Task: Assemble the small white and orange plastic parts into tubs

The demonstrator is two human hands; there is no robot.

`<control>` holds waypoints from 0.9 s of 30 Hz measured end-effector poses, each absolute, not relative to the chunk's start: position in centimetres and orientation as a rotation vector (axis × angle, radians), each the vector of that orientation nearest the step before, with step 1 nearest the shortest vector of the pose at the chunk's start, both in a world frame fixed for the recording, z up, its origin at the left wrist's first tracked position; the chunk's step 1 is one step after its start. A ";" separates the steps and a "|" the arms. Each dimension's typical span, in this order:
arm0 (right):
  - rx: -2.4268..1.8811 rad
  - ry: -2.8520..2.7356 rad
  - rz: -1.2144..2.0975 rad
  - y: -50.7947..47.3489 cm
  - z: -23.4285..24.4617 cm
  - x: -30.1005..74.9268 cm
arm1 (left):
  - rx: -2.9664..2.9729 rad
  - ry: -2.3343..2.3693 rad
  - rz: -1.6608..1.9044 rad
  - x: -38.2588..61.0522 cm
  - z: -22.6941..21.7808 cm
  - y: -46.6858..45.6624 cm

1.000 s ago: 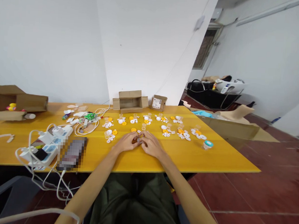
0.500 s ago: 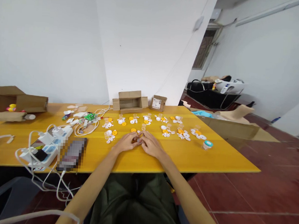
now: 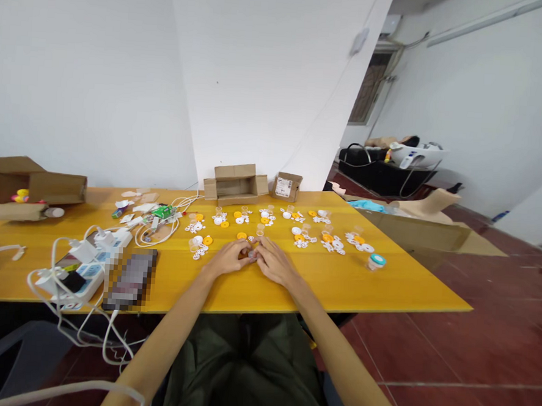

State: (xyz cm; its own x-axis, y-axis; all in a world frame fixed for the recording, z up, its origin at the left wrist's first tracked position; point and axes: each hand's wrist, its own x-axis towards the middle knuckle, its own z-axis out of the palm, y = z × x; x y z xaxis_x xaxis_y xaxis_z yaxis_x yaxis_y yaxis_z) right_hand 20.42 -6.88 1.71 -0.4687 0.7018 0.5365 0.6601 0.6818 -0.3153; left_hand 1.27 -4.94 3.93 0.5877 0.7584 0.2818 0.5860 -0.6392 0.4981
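My left hand [image 3: 228, 258] and my right hand [image 3: 274, 263] rest together on the yellow table [image 3: 339, 281], fingertips meeting over a small greyish part [image 3: 251, 253] that both pinch. The part is mostly hidden by my fingers. Just beyond my fingers lie small groups of yellow and white plastic discs [image 3: 239, 225] and tiny clear cups [image 3: 261, 229], laid out in rows across the table. A small jar with a teal lid [image 3: 377, 261] stands alone to the right.
A white power strip with plugs and cables [image 3: 84, 262] and a blurred phone [image 3: 131, 278] lie at the front left. Open cardboard boxes [image 3: 236, 183] stand at the table's back, with more boxes [image 3: 28, 185] at far left. Red tiled floor lies to the right.
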 end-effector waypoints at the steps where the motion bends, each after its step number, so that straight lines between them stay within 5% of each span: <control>1: -1.040 -2.240 0.083 -6.9 1.7 20.4 | 2.470 1.090 0.676 1.3 4.0 -5.0; 27: -1.125 -2.171 0.138 -6.7 1.9 20.5 | 2.441 1.103 0.691 1.2 3.6 -4.7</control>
State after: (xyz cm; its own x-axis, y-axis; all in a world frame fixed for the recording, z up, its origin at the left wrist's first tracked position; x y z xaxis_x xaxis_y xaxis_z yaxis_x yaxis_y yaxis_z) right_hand 20.47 -6.72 1.88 -0.3962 0.7566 0.5202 0.6848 0.6209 -0.3815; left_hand 1.21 -4.71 3.55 0.5726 0.7707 0.2796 0.5874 -0.6235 0.5159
